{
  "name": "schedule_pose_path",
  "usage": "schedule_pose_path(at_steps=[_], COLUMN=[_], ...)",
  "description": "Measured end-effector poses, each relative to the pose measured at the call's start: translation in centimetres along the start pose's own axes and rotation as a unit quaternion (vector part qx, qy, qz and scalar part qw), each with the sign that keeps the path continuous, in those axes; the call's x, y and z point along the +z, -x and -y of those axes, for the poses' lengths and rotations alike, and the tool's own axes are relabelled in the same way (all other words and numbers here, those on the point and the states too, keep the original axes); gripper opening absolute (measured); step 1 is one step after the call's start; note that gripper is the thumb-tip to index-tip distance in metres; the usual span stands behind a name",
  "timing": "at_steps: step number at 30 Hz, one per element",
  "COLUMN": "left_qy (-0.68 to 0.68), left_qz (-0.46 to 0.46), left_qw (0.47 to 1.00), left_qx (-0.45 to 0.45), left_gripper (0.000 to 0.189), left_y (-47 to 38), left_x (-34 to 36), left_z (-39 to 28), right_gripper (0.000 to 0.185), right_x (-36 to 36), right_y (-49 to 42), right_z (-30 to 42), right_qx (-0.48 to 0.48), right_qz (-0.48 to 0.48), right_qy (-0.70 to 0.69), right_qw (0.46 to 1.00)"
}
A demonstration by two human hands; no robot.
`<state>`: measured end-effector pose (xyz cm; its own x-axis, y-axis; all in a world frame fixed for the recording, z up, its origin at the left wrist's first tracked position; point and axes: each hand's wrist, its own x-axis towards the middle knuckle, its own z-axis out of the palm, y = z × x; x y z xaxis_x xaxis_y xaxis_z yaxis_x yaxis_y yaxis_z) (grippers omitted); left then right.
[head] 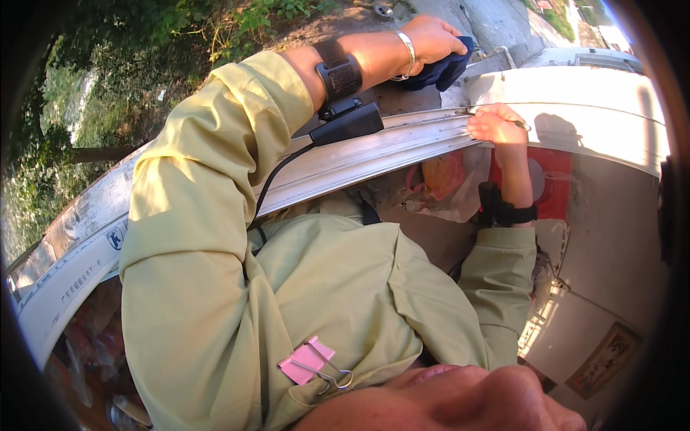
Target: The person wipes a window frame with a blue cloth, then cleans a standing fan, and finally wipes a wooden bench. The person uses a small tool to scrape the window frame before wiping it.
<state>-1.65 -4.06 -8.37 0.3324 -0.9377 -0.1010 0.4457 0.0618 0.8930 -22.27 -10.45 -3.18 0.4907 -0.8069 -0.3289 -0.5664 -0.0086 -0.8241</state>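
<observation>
At the top, my left hand [431,40], with a silver bangle at its wrist, grips a dark blue cloth [439,70], bunched under the fingers, beyond a white window frame [377,137]. My right hand [498,124] lies at the frame farther right, closed around a slim metal object [521,125]; one end sticks out near the fingertips and a rounded end shows behind the hand. What kind of object it is, I cannot tell. Each forearm wears a black strap; the left one also bears a black device [347,125] with a cable.
Green plants [135,70] and ground lie beyond the frame at the upper left. A light-coloured panel or ledge [582,97] curves along the upper right. Inside, plastic bags [447,178] hang beside a red panel [558,183]. A pink binder clip [307,361] sits on my shirt.
</observation>
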Motion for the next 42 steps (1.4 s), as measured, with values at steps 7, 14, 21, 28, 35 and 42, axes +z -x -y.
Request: schedule_pose_path(at_steps=[7,14,21,28,35,42], left_qy=[-0.187,-0.112,-0.004,-0.516,-0.692,-0.75], left_qz=[0.209,0.217,0.112,0.217,0.258,0.286], left_qw=[0.96,0.97,0.99,0.78,0.657,0.586], left_qx=[0.007,0.011,0.086,0.279,0.151,0.108], left_gripper=[0.031,0.023,0.024,0.03,0.032,0.038], left_y=[1.9,1.8,0.9,-0.9,-1.7,-0.4], left_x=[1.1,1.7,0.0,7.8,7.2,7.4], left_z=[0.4,2.2,-5.2,-1.1,5.6,4.8], right_gripper=[0.014,0.013,0.013,0.01,0.009,0.01], right_x=[0.0,1.5,-4.9,-4.6,-4.7,-4.4], right_y=[4.1,4.7,10.9,15.6,18.6,20.4], right_z=[-0.6,-0.9,-2.5,-10.5,-13.3,-13.9], right_qx=[-0.075,-0.155,-0.248,-0.19,-0.151,-0.143], right_qz=[-0.034,-0.043,-0.118,-0.171,-0.198,-0.203], right_qy=[-0.13,-0.271,-0.302,-0.347,-0.32,-0.318], right_qw=[0.988,0.949,0.913,0.902,0.914,0.915])
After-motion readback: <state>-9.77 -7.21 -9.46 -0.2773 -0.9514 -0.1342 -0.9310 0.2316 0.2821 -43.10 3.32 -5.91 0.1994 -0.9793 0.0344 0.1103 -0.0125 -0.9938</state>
